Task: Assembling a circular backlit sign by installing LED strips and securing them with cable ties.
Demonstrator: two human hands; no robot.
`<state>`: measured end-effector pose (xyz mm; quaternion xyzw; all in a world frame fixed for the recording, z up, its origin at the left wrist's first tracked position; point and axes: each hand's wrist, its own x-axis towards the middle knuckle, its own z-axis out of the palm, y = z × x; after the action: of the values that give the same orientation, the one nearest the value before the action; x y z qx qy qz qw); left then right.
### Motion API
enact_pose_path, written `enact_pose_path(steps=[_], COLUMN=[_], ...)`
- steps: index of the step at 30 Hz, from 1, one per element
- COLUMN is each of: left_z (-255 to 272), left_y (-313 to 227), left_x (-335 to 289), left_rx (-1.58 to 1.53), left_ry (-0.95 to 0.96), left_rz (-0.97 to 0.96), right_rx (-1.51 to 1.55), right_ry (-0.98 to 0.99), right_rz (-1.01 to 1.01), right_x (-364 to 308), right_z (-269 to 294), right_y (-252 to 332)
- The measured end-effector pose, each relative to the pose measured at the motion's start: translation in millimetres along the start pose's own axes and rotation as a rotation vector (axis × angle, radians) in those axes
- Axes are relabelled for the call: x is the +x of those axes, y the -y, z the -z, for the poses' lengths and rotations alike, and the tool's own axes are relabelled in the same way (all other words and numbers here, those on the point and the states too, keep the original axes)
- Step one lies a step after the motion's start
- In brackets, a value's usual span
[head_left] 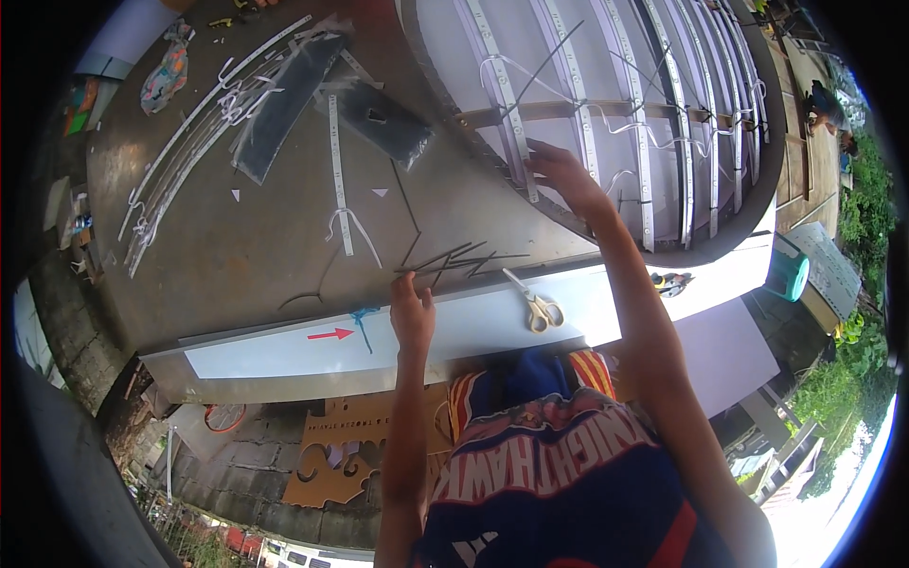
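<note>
My right hand reaches to the leftmost white LED strip inside a large curved frame, its fingers closed at the strip's near part. Several more LED strips run alongside, joined by thin white wires and crossed by a wooden bar. A few thin black cable ties stick up from the strips. My left hand is low over the table's near edge, thumb and index finger apart. Its fingertips are at a loose pile of black cable ties; whether they touch one is unclear.
Cream-handled scissors and pliers lie on the white near edge. On the metal table are a single LED strip, dark plastic packs and bundled strips. A green stool stands at right.
</note>
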<state>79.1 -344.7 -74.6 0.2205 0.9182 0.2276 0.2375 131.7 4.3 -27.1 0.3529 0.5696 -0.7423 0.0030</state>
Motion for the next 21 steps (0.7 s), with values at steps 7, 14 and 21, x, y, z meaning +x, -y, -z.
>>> enact_pose_path(steps=[7, 14, 21], left_z=[7.9, 7.7, 12.7], left_y=[-19.1, -32.0, -29.6], left_x=[12.9, 18.3, 16.5], left_rx=[-0.05, -0.076, -0.105], left_ry=[0.123, 0.085, 0.093], left_rz=[0.056, -0.005, -0.004], right_rx=[-0.249, -0.035, -0.046], right_ry=[0.057, 0.036, 0.021], right_rz=[-0.025, -0.06, 0.069], right_x=[2.1, 1.3, -12.6], right_z=[-10.1, -15.2, -21.5], right_y=[16.4, 18.9, 30.3])
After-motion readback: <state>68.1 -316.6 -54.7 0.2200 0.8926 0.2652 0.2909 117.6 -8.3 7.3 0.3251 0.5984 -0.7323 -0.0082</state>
